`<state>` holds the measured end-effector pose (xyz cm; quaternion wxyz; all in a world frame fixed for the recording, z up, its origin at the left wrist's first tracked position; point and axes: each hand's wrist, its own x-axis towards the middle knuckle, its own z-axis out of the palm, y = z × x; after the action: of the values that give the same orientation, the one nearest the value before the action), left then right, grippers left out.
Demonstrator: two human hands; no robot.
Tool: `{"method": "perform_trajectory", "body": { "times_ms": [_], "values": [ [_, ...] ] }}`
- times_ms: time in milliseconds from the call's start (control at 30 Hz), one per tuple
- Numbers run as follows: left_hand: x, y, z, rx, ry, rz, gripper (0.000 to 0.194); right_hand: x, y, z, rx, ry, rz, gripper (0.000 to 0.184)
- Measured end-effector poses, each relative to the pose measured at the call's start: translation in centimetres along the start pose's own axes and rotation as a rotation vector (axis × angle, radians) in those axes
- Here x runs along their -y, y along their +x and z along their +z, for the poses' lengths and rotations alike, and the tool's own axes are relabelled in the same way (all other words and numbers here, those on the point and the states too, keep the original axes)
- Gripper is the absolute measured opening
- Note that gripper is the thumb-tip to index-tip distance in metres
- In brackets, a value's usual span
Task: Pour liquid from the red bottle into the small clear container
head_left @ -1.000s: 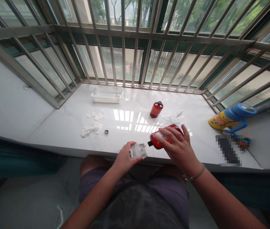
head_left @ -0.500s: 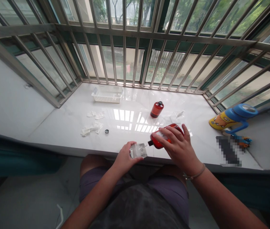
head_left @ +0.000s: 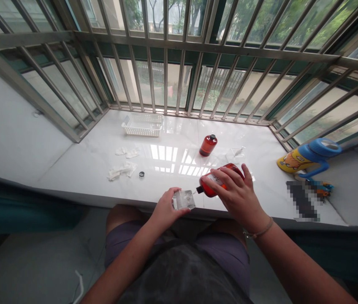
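Observation:
My right hand is wrapped round a red-orange bottle, tipped on its side with its dark neck pointing left. My left hand pinches a small clear plastic bag right at the bottle's mouth, near the front edge of the white sill. A second red-orange bottle with a black cap stands upright farther back. A small black cap lies on the sill to the left.
White crumpled wipes and smaller pieces lie at the left. A white plastic basket stands at the back by the window bars. A clear packet lies behind the bottle. A blue-and-yellow cup lies at the right.
Almost nothing has changed: both hands stay where they were with the bottle's neck at the bag. The view has shifted slightly.

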<state>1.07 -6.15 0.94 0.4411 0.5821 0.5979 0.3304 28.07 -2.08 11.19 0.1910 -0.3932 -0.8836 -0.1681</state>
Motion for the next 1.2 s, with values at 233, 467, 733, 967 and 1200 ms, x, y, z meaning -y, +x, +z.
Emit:
{"method": "perform_trajectory", "body": {
  "times_ms": [233, 467, 733, 967, 1200],
  "values": [
    [0.0, 0.0, 0.1, -0.005, 0.001, 0.008, 0.074, 0.0, 0.2, -0.2, -0.006, -0.002, -0.013, 0.059],
    [0.0, 0.2, 0.3, -0.013, -0.013, 0.023, 0.073, -0.1, 0.3, -0.3, -0.002, -0.006, -0.023, 0.06],
    [-0.3, 0.4, 0.6, -0.006, -0.01, 0.034, 0.075, -0.1, 0.4, -0.6, 0.006, -0.009, -0.029, 0.057],
    [-1.2, 0.8, 0.6, 0.005, -0.042, 0.058, 0.076, -0.1, 0.5, -0.7, 0.008, -0.024, -0.035, 0.06],
    [-1.8, 1.1, 0.6, -0.002, -0.056, 0.066, 0.079, -0.4, 0.7, -1.0, -0.006, -0.052, -0.054, 0.057]
  ]
}}
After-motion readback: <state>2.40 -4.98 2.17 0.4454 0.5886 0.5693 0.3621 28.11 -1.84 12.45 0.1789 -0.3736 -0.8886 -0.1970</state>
